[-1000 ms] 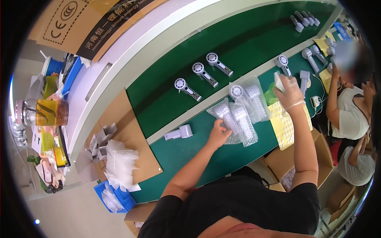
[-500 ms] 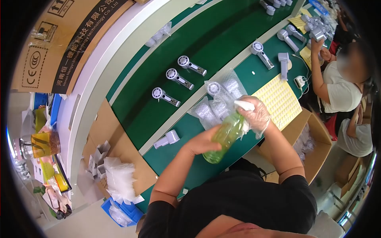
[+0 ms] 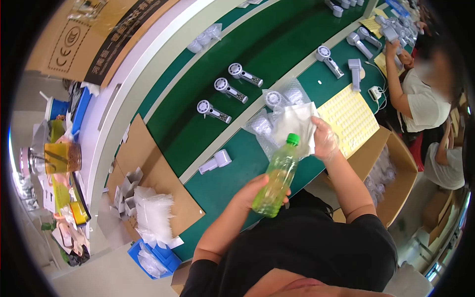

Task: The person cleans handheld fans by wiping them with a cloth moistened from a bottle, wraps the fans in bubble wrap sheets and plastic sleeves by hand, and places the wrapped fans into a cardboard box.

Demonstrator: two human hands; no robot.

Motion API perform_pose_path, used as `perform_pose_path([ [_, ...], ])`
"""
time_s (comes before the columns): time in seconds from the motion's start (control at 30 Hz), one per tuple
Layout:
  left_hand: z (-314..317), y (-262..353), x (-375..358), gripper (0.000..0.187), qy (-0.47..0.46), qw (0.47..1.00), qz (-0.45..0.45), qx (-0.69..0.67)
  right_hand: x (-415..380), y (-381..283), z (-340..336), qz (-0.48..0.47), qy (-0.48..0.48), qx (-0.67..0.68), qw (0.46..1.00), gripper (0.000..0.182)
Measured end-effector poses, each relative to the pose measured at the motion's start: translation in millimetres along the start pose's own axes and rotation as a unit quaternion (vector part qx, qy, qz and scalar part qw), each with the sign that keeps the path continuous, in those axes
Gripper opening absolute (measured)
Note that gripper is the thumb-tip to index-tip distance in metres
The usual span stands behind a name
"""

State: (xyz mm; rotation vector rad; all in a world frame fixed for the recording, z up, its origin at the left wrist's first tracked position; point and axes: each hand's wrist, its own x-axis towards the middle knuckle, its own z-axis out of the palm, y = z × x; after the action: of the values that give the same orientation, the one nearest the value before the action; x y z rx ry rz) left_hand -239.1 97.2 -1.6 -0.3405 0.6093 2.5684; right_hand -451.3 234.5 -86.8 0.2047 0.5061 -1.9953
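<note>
My left hand [image 3: 256, 192] is wrapped round the lower part of a green plastic bottle [image 3: 278, 180] with a green cap, tilted in front of my chest. My right hand [image 3: 324, 138], in a clear plastic glove, pinches a white cloth or paper sheet [image 3: 298, 123] by its right edge. The sheet hangs partly over bubble-wrapped handheld fans [image 3: 263, 126] on the green bench [image 3: 237, 175]. Left of the bottle, a pale fan [image 3: 215, 161] lies on the bench.
Several fans [image 3: 230, 90] lie on the green shelf. A yellow sheet [image 3: 349, 121] lies on the right beside an open carton [image 3: 396, 183]. A co-worker [image 3: 420, 99] handles fans at the upper right. A blue bin [image 3: 166, 262] stands at the lower left.
The bottle has moved down and away from my right hand, and its green cap now shows. The white sheet is now spread out in my right hand. The view has shifted slightly.
</note>
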Motion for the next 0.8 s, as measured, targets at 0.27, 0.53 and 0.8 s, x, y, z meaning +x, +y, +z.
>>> perform_pose_path([
  [0.27,9.7,-41.1,27.7,0.050,0.119,0.984,-0.039,-0.129,9.9,52.9,-25.8,-0.072,0.095,-0.021,0.993,0.040],
  [0.53,22.2,-39.7,51.0,0.046,0.146,0.984,-0.081,-0.059,-11.4,43.0,-35.2,-0.152,0.106,-0.007,0.983,0.031],
  [0.8,-4.2,-11.3,84.9,0.042,0.168,0.924,0.135,0.316,-44.5,-62.8,-22.0,-0.408,0.202,-0.110,0.884,0.019],
])
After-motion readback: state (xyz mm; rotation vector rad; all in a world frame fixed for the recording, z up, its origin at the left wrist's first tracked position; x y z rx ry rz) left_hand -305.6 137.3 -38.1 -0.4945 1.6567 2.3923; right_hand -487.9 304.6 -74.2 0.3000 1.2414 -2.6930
